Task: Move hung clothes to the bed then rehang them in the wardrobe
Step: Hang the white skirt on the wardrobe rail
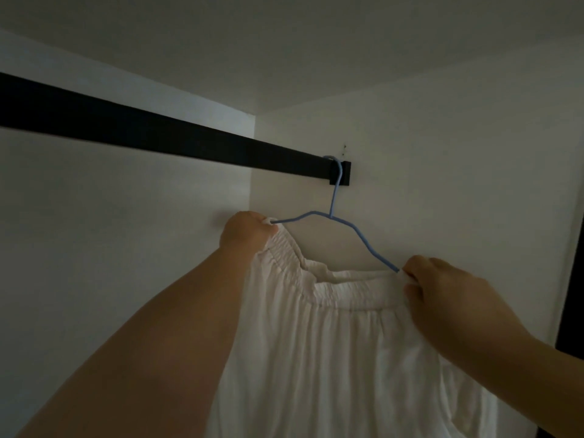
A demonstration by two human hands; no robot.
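A white garment (341,343) with a gathered elastic top hangs on a light blue wire hanger (357,229). The hanger's hook sits over the black wardrobe rail (158,131), right at its far end by the wall bracket (341,173). My left hand (245,230) grips the garment's top edge at the hanger's left tip. At the hanger's right tip, my right hand (442,289) pinches the white fabric. Both forearms reach up from the bottom of the view.
White wardrobe walls enclose the space at the back, on the right and overhead. A dark edge (572,311) runs down the far right. No other hangers show on the visible length of rail.
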